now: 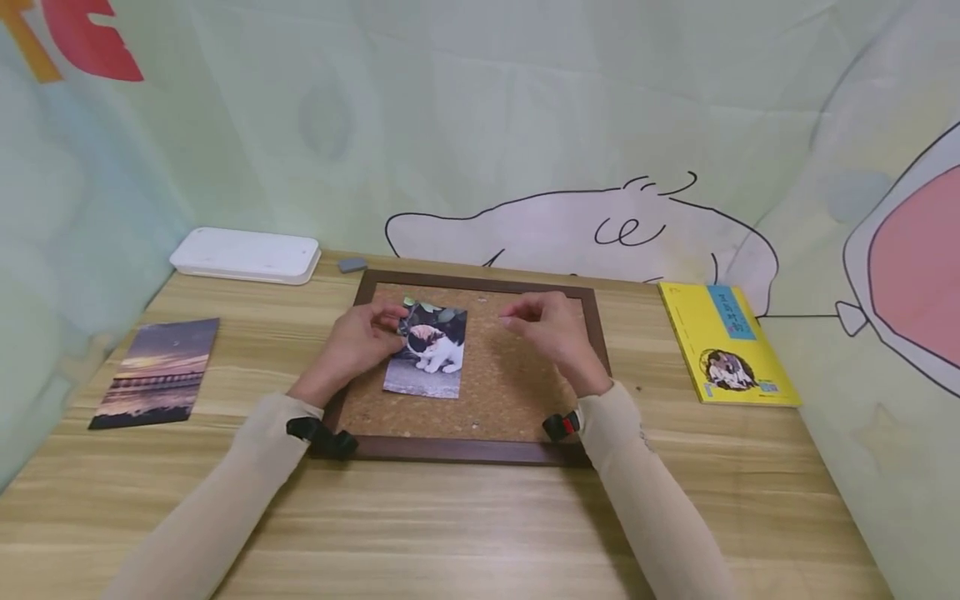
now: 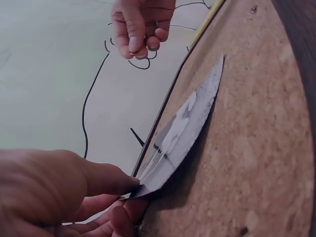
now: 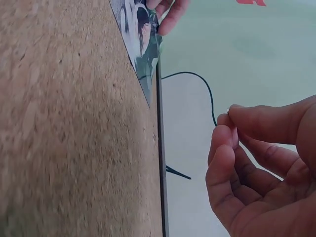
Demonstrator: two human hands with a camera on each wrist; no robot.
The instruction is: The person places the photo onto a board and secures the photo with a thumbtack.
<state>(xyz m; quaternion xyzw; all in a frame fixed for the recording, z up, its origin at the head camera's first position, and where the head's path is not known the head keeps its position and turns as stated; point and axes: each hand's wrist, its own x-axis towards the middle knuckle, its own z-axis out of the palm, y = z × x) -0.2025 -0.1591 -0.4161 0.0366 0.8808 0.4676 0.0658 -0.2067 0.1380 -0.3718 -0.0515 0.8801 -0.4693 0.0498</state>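
Note:
A photo (image 1: 426, 354) of a black, orange and white cat lies over the left part of a brown-framed cork board (image 1: 517, 383). My left hand (image 1: 360, 340) pinches the photo's left edge between thumb and fingers. In the left wrist view the photo (image 2: 182, 138) bows up from the cork, with a shadow beneath. Above the board's right half, my right hand (image 1: 551, 333) is apart from the photo. Its thumb and forefinger pinch a tiny pale pin-like thing (image 3: 228, 110), mostly hidden by the fingertips.
A sunset photo (image 1: 159, 371) lies on the wooden table at the left. Behind it are a white case (image 1: 246, 255) and a small grey block (image 1: 352, 264). To the right lies a yellow book (image 1: 723, 346). Printed cloth walls (image 1: 480, 125) stand close around the table.

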